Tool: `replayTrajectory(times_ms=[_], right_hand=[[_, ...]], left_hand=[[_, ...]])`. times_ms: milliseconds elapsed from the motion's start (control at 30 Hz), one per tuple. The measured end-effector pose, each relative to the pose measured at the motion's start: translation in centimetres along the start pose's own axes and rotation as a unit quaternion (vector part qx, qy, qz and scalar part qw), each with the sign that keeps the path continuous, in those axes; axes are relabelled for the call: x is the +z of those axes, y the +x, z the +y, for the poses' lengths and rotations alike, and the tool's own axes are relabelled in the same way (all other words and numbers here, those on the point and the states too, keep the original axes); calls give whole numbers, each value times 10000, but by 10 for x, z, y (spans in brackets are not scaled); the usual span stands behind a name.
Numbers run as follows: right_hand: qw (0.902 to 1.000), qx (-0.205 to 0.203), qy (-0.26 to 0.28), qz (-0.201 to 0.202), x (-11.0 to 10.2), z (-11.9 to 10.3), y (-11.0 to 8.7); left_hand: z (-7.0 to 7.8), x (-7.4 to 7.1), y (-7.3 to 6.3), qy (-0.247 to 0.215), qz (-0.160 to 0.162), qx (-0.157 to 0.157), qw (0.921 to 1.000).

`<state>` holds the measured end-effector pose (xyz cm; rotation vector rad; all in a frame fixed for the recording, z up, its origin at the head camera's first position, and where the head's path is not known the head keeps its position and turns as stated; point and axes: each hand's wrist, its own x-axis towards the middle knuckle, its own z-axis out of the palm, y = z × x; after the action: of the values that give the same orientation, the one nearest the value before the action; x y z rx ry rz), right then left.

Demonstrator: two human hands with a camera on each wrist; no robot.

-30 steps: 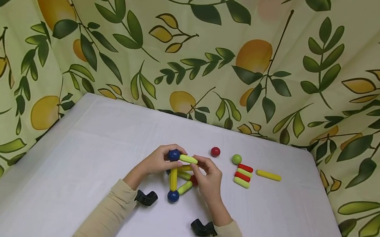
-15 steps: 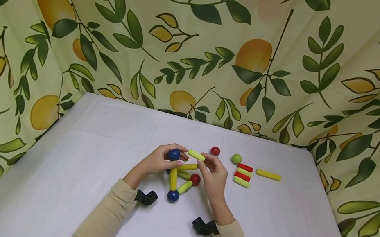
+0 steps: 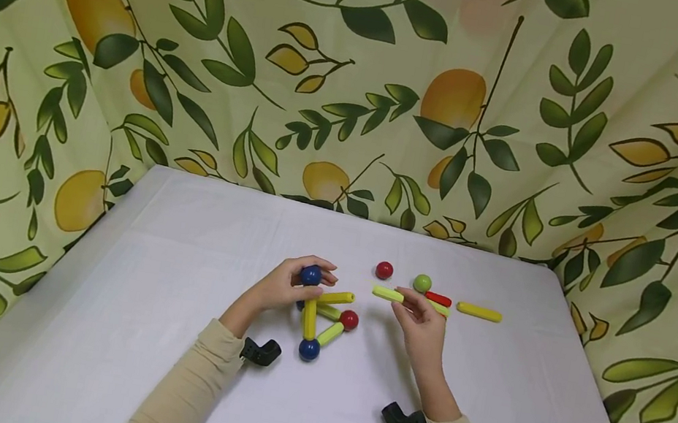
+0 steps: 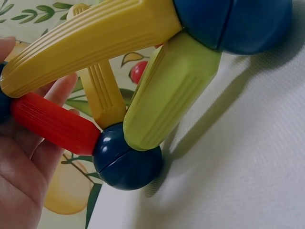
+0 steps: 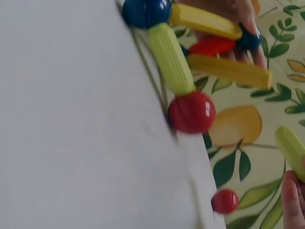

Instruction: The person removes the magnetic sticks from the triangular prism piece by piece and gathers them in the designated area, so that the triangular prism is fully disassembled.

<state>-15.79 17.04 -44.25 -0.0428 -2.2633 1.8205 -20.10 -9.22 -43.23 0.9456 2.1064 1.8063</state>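
My left hand (image 3: 285, 284) holds the top blue ball (image 3: 311, 275) of a structure of magnetic sticks and balls, thumb on the near side. Below that ball, a yellow stick (image 3: 310, 319) runs down to another blue ball (image 3: 309, 349) on the table. A red stick (image 4: 55, 125), green sticks and a red ball (image 3: 349, 320) belong to the same structure. One more yellow stick (image 3: 336, 298) sticks out with its far end free. Right of the structure, my right hand (image 3: 426, 331) pinches a light green stick (image 3: 388, 294) in the air, its left end touching nothing.
On the white table (image 3: 188, 239) behind the right hand lie a red ball (image 3: 384, 270), a green ball (image 3: 422, 283), a red stick (image 3: 439, 299) and a yellow stick (image 3: 479, 312). Partly hidden sticks lie under the right fingers. Leaf-patterned cloth (image 3: 344, 94) surrounds the table.
My right hand has pulled the light green stick off the top blue ball and carried it right, toward the loose sticks. My left hand keeps its hold and has hardly moved.
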Motion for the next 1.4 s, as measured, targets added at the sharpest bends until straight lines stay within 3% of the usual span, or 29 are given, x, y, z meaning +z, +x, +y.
replayTrajectory(times_ms=[233, 467, 633, 967, 1200, 1400], right_hand=[[9980, 172, -463, 405, -42, 40, -3], [9854, 382, -1601, 426, -66, 59, -11], [9733, 289, -2234, 445, -70, 66, -15], [9523, -537, -2940, 612, -70, 74, -17], [9476, -530, -3069, 708, -70, 78, -14], [9475, -524, -3028, 885, -70, 77, -13]], left_hand=[[2, -2, 0, -16, -4, 51, 10000], [2, -2, -1, 189, 1, 61, 9998], [2, -1, -2, 262, -55, -7, 9996], [-1, 2, -6, 381, -72, -180, 9991], [-1, 5, -9, 240, 81, -205, 9995], [-5, 8, -12, 130, 270, -7, 9996]])
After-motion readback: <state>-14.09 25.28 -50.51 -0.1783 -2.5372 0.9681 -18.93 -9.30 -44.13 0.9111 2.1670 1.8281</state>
